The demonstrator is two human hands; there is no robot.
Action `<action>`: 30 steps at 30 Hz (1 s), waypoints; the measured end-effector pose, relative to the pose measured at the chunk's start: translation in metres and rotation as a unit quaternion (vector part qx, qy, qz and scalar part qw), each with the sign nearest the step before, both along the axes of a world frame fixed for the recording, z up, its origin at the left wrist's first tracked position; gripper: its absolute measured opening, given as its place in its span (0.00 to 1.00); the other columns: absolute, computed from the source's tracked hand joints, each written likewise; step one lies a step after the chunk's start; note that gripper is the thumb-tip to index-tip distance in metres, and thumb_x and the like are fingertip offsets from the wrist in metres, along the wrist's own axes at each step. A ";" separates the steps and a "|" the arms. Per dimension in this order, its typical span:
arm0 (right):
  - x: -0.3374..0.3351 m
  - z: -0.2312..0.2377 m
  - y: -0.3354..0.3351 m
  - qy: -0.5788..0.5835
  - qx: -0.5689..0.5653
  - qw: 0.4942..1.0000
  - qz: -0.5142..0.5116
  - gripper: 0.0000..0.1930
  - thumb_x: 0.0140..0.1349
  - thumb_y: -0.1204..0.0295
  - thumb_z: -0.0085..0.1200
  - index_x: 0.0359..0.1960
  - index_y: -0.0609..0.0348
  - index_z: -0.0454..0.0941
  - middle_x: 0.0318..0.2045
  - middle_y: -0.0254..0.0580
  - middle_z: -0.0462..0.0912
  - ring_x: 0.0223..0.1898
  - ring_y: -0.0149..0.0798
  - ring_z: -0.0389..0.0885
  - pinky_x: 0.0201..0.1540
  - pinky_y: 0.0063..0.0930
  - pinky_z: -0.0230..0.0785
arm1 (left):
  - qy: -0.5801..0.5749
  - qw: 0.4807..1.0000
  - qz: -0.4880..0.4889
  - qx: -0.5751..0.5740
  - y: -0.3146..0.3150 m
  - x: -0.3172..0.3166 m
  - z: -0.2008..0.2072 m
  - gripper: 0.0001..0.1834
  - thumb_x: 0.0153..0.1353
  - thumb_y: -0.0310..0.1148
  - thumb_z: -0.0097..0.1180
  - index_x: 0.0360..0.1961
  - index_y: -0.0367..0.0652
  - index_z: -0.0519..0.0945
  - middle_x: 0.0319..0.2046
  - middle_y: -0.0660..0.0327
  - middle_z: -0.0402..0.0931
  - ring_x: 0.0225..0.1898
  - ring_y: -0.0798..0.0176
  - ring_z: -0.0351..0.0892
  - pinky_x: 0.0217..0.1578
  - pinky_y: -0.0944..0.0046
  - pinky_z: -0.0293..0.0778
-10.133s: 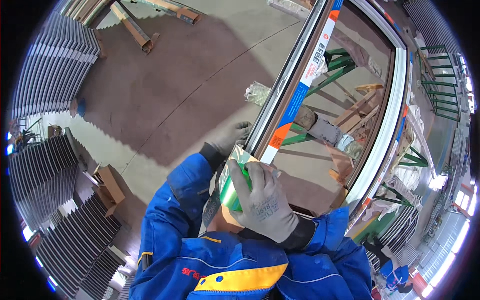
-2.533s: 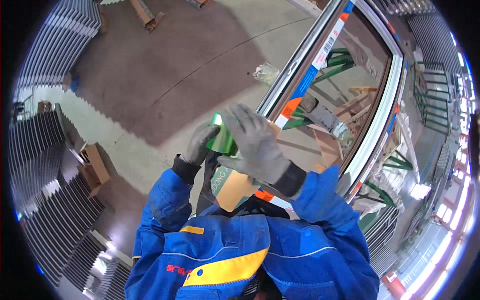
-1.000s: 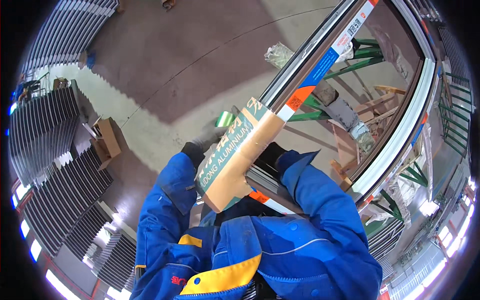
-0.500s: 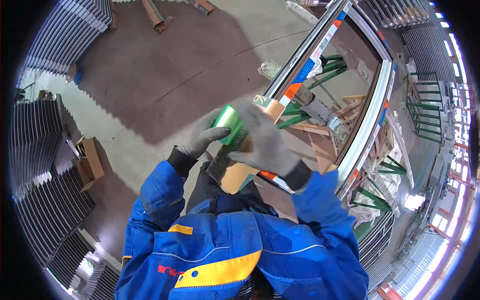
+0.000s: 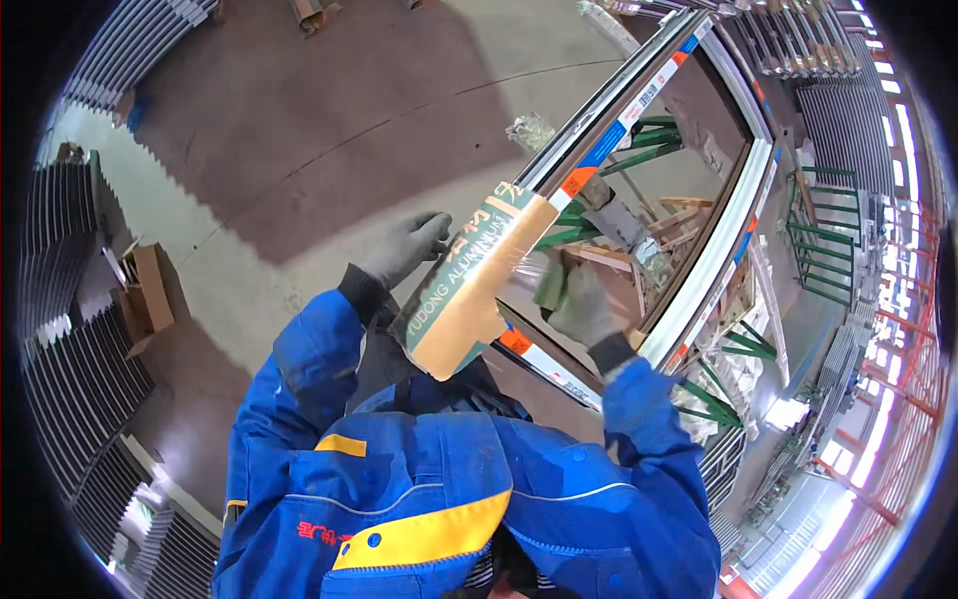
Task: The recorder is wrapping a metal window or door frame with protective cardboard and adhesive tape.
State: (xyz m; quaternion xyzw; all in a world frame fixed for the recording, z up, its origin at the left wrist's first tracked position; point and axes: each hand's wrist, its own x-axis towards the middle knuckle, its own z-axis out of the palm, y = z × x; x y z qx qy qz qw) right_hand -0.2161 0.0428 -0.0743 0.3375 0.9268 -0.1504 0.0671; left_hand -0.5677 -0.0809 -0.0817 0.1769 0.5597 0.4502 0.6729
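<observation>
A printed cardboard sheet (image 5: pixel 454 299) wraps the near left corner of a dark, light-edged rectangular frame (image 5: pixel 599 165). Beside the cardboard's left edge is my left hand (image 5: pixel 411 248), gloved in grey, with its fingers curled together; their inner side is hidden. My right hand (image 5: pixel 584 311), in a matching glove, is closed around a green tape roll (image 5: pixel 551 288) inside the frame opening, right of the cardboard. Clear tape (image 5: pixel 527 275) appears stretched between the roll and the cardboard.
Green metal stands (image 5: pixel 649 145) and wooden pieces (image 5: pixel 609 258) show through and beneath the frame. Stacked long profiles (image 5: pixel 75 339) line the left side. An open cardboard box (image 5: pixel 148 299) is on the floor at left. Another green rack (image 5: pixel 826 235) stands at far right.
The tape roll has gone from between both hands over the cardboard to my right hand inside the frame opening. My left hand has let go of the roll. More of the cardboard shows.
</observation>
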 end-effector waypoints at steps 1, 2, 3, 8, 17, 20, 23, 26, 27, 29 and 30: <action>-0.014 -0.009 0.000 0.001 -0.056 0.998 -0.007 0.41 0.47 0.66 0.69 0.65 0.64 0.66 0.52 0.63 0.78 0.54 0.64 0.77 0.58 0.49 0.72 | 0.013 0.999 -0.036 -0.013 0.002 -0.004 -0.014 0.29 0.76 0.50 0.52 0.65 0.36 0.76 0.51 0.58 0.80 0.50 0.68 0.78 0.53 0.63 0.76; -0.031 -0.020 -0.001 0.003 -0.113 0.994 -0.014 0.39 0.47 0.66 0.67 0.63 0.64 0.67 0.51 0.65 0.77 0.55 0.65 0.76 0.59 0.51 0.71 | 0.013 0.999 -0.027 -0.022 0.005 -0.002 -0.034 0.29 0.76 0.50 0.52 0.65 0.36 0.76 0.51 0.58 0.80 0.50 0.68 0.78 0.53 0.63 0.76; -0.023 -0.075 0.005 0.102 -0.129 0.986 0.016 0.39 0.47 0.65 0.66 0.64 0.63 0.68 0.53 0.64 0.77 0.57 0.66 0.74 0.62 0.51 0.70 | -0.022 0.998 -0.045 -0.025 0.014 0.005 -0.058 0.30 0.75 0.50 0.53 0.65 0.35 0.76 0.52 0.58 0.80 0.51 0.68 0.78 0.53 0.63 0.76; -0.086 -0.172 -0.012 0.372 -0.753 0.351 -0.414 0.25 0.75 0.50 0.48 0.62 0.55 0.70 0.60 0.44 0.78 0.60 0.49 0.75 0.66 0.46 0.67 | 0.053 0.983 -0.169 -0.047 0.042 0.022 -0.090 0.29 0.77 0.52 0.50 0.64 0.37 0.78 0.59 0.55 0.79 0.57 0.61 0.79 0.61 0.60 0.73; -0.075 -0.126 0.026 0.164 -0.649 0.743 -0.012 0.25 0.75 0.52 0.52 0.64 0.56 0.71 0.61 0.47 0.77 0.62 0.44 0.75 0.65 0.47 0.69 | -0.020 0.996 -0.024 -0.087 0.029 0.001 -0.120 0.34 0.64 0.46 0.68 0.66 0.40 0.72 0.50 0.58 0.82 0.46 0.62 0.84 0.46 0.58 0.83; -0.070 -0.087 0.044 0.084 -0.520 0.839 0.136 0.25 0.75 0.53 0.53 0.65 0.56 0.71 0.62 0.48 0.77 0.62 0.42 0.74 0.65 0.47 0.70 | -0.192 0.974 0.093 -0.078 0.010 -0.036 -0.100 0.31 0.66 0.43 0.66 0.64 0.38 0.74 0.51 0.56 0.82 0.49 0.59 0.84 0.49 0.55 0.83; -0.049 0.019 0.061 0.104 -0.601 0.791 -0.046 0.27 0.71 0.63 0.61 0.66 0.61 0.70 0.62 0.50 0.77 0.63 0.37 0.74 0.64 0.46 0.69 | -0.288 0.947 0.137 0.028 -0.003 -0.053 -0.033 0.29 0.67 0.39 0.64 0.64 0.36 0.74 0.53 0.55 0.81 0.53 0.59 0.83 0.55 0.58 0.80; -0.110 0.130 0.042 0.082 -0.386 0.918 -0.032 0.36 0.62 0.66 0.70 0.67 0.67 0.67 0.63 0.56 0.76 0.65 0.42 0.74 0.66 0.45 0.68 | -0.229 0.967 0.101 0.055 0.000 -0.035 0.007 0.28 0.69 0.37 0.62 0.66 0.35 0.73 0.58 0.54 0.80 0.57 0.61 0.80 0.61 0.60 0.76; -0.133 0.142 0.022 0.166 -0.300 0.939 -0.027 0.40 0.58 0.64 0.73 0.67 0.68 0.67 0.63 0.58 0.76 0.65 0.46 0.75 0.67 0.46 0.68 | -0.211 0.973 0.069 0.062 0.008 -0.029 0.032 0.28 0.70 0.35 0.60 0.68 0.35 0.73 0.62 0.55 0.78 0.60 0.62 0.79 0.63 0.61 0.73; -0.185 0.141 -0.001 0.206 -0.038 0.971 0.113 0.46 0.48 0.61 0.78 0.68 0.65 0.67 0.62 0.61 0.75 0.65 0.56 0.74 0.66 0.48 0.69 | -0.071 0.987 0.004 0.147 0.009 -0.027 0.055 0.25 0.73 0.35 0.56 0.66 0.33 0.74 0.63 0.57 0.77 0.64 0.62 0.75 0.65 0.61 0.70; -0.198 0.125 -0.013 0.196 0.014 0.973 0.118 0.50 0.42 0.61 0.79 0.69 0.63 0.66 0.59 0.61 0.76 0.63 0.60 0.74 0.65 0.47 0.69 | -0.017 0.984 -0.002 0.180 0.007 -0.021 0.058 0.25 0.74 0.36 0.55 0.66 0.32 0.74 0.63 0.57 0.77 0.65 0.62 0.74 0.65 0.61 0.69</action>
